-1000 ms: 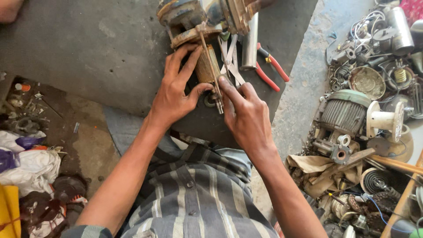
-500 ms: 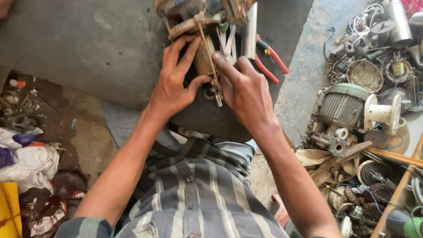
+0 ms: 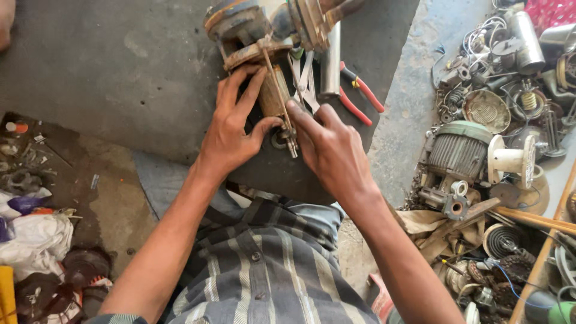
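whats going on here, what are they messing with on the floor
A person crouches over a rusty motor assembly on a dark floor mat. The left hand wraps around its brown cylindrical core, while the right hand works at the end of a long bolt. Red-handled pliers lie beside it, and motor parts are piled to the right.

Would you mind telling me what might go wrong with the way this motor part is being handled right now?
The left hand and right hand press close around the rusty motor assembly and its long bolt, so a slip may pinch or scrape the fingers. The red-handled pliers and metal tube lie close beside the work and might get knocked. Small loose parts could be lost in the scrap pile to the right.
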